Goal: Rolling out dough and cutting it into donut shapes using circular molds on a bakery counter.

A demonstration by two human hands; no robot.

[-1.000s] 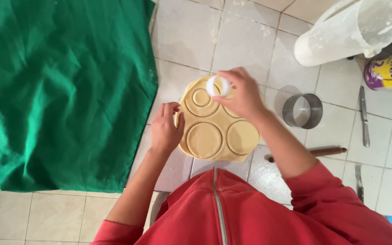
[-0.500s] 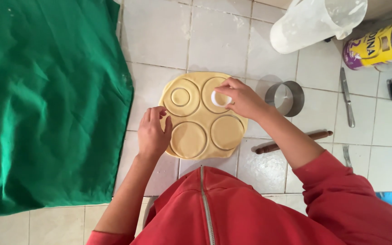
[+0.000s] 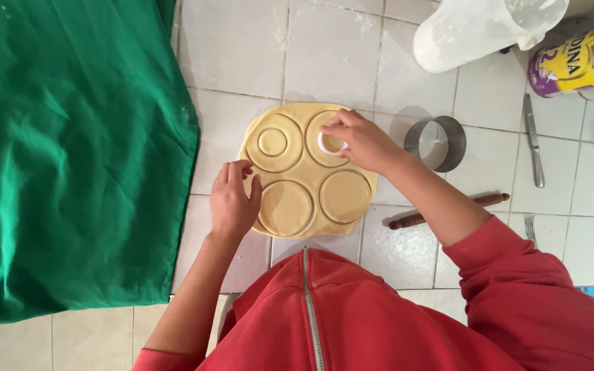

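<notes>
Tiled counter (image 3: 235, 62): right hand (image 3: 362, 141) pinches small white ring cutter (image 3: 330, 143) into smooth dough (image 3: 307, 172) (four circles scored); left hand (image 3: 234, 199) open, steadying edge.

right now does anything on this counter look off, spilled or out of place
Nothing serious. Flour dusts the tiled counter near the rolling pin, and the green cloth lies rumpled. The right hand presses a small white cutter into the dough.

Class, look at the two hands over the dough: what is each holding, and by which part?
The right hand grips a small white round cutter by its rim. The left hand holds nothing; it rests on the flat yellow dough sheet.
</notes>
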